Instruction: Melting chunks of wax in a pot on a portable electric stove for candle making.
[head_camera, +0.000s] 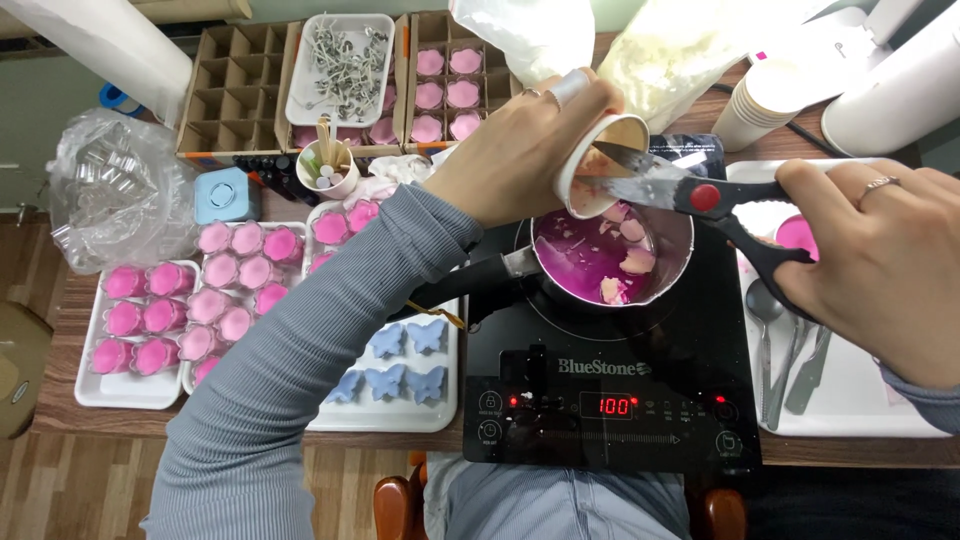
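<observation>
From the head camera, the left hand (515, 150) is wrapped around a tilted paper cup (600, 165), its mouth turned down over a small saucepan (612, 255) of pink liquid with pale chunks floating in it. The cup's inside is mostly hidden by the hand. The right hand (880, 265) grips black-handled scissors (700, 195), whose blades reach into the cup's mouth; its fingers through the loops are partly hidden.

The saucepan sits on a black induction cooker (610, 400) at the near edge of the surface (60, 420), little open room around it. Trays of pink flower-shaped castings (160, 320) fill the left side, and blue butterfly shapes (400, 365) lie beside the cooker. At the far edge, a cardboard divider box (230, 85) and a stack of paper cups (765, 100) are cut off by the frame.
</observation>
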